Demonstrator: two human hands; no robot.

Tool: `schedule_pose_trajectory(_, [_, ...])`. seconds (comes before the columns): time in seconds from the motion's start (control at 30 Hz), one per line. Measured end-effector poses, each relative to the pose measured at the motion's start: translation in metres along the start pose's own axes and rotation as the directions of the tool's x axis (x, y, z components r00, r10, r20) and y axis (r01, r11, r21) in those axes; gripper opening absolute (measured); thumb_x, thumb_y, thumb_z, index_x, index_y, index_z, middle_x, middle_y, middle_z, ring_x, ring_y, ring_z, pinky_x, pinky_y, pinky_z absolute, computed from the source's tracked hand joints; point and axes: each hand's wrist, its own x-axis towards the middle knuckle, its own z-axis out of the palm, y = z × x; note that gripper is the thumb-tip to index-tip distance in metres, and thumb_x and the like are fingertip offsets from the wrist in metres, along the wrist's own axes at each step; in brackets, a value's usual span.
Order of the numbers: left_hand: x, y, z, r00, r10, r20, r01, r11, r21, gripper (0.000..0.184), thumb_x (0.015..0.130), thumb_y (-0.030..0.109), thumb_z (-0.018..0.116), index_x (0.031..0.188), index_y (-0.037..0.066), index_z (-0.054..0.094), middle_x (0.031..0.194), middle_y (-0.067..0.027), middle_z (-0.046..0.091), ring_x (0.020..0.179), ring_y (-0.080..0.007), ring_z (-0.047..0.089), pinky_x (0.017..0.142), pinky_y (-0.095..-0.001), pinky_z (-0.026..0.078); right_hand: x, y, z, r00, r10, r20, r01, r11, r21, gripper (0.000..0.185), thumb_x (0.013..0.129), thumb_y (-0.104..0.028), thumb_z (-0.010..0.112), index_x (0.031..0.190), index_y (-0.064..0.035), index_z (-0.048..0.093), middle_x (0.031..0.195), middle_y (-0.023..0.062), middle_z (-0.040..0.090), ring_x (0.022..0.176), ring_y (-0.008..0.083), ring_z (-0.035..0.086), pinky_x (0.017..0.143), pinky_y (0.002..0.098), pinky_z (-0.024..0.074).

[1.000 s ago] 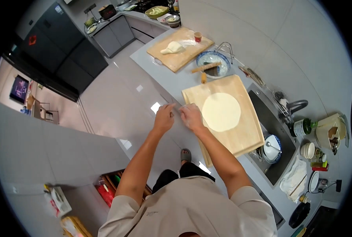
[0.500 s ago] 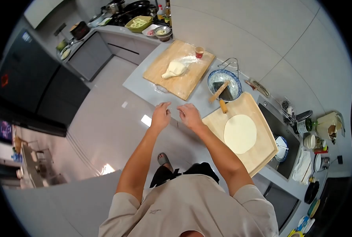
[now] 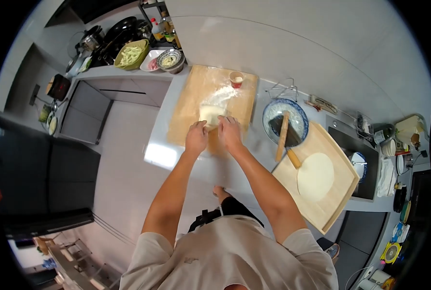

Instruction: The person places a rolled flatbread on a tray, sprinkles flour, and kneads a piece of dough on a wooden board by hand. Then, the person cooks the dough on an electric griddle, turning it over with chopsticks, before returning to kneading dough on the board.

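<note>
A lump of pale dough lies on a floured wooden board, in front of me. At its near left corner, my left hand has its fingers closed on the dough's edge. My right hand likewise pinches the near right side, its fingers curled over the dough. Part of the dough's near edge is hidden behind the fingers. White flour is scattered beyond the dough, and a small red paper cup stands near the board's back edge.
Right of the board, a blue-rimmed bowl carries a rolling pin and a dark-bladed cleaver. A wooden tray holds a flat round dough sheet. The sink lies farther right; a green basket and bowls stand back left.
My body has turned toward the board. Both hands, empty and above the floor before, now grip the dough's near edge. The dough looks more compact, its narrow end no longer visible.
</note>
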Motion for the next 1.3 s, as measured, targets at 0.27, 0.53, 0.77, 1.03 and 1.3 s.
schedule_pose_trajectory(0.27, [0.114, -0.033, 0.041, 0.981, 0.194, -0.009, -0.193, 0.979, 0.058, 0.026, 0.103, 0.022, 0.060, 0.115, 0.002, 0.071, 0.112, -0.0193, 0.071, 0.106, -0.0405, 0.064, 0.095, -0.0494, 0.052, 0.074, 0.015, 0.090, 0.992, 0.123, -0.005, -0.121, 0.973, -0.196, 0.030, 0.106, -0.034, 0.054, 0.113, -0.0104, 0.070, 0.111, 0.0120, 0.066, 0.110, 0.0339, 0.060, 0.095, 0.0500, 0.0475])
schedule_pose_trajectory(0.53, [0.167, -0.057, 0.076, 0.981, 0.163, 0.106, -0.180, 0.967, 0.179, 0.024, 0.104, 0.026, 0.058, 0.102, 0.007, 0.072, 0.103, -0.0141, 0.067, 0.102, -0.0363, 0.058, 0.091, -0.0503, 0.044, 0.110, 0.025, 0.107, 0.937, 0.347, -0.041, -0.343, 0.891, -0.297, 0.031, 0.107, -0.037, 0.051, 0.105, -0.0111, 0.069, 0.109, 0.0134, 0.064, 0.106, 0.0331, 0.058, 0.096, 0.0493, 0.0434])
schedule_pose_trajectory(0.77, [0.194, -0.076, 0.089, 0.947, 0.191, 0.258, -0.244, 0.950, 0.194, 0.037, 0.108, 0.035, 0.050, 0.102, 0.007, 0.074, 0.108, -0.0150, 0.072, 0.103, -0.0373, 0.062, 0.094, -0.0497, 0.046, 0.135, 0.020, 0.100, 0.892, 0.451, -0.002, -0.416, 0.820, -0.393, 0.040, 0.111, -0.041, 0.045, 0.110, -0.0106, 0.072, 0.118, 0.0146, 0.067, 0.116, 0.0354, 0.059, 0.101, 0.0489, 0.0443])
schedule_pose_trajectory(1.03, [0.157, -0.047, 0.009, 0.848, 0.027, 0.530, 0.031, 0.994, -0.100, 0.038, 0.106, 0.031, 0.049, 0.100, 0.005, 0.076, 0.096, -0.0196, 0.074, 0.097, -0.0424, 0.065, 0.088, -0.0531, 0.051, 0.079, -0.051, 0.059, 0.920, 0.389, -0.045, -0.391, 0.907, -0.156, 0.034, 0.110, -0.034, 0.049, 0.104, -0.0061, 0.068, 0.101, 0.0186, 0.072, 0.100, 0.0392, 0.066, 0.096, 0.0534, 0.0466])
schedule_pose_trajectory(1.3, [0.087, -0.074, 0.010, 0.873, 0.452, 0.183, -0.435, 0.892, -0.125, 0.035, 0.110, 0.032, 0.047, 0.116, 0.010, 0.074, 0.116, -0.0113, 0.073, 0.108, -0.0344, 0.061, 0.095, -0.0492, 0.046, 0.021, -0.054, 0.099, 0.919, 0.237, -0.313, -0.331, 0.898, -0.291, 0.023, 0.105, -0.026, 0.057, 0.106, -0.0057, 0.068, 0.104, 0.0176, 0.069, 0.100, 0.0387, 0.061, 0.094, 0.0524, 0.0480])
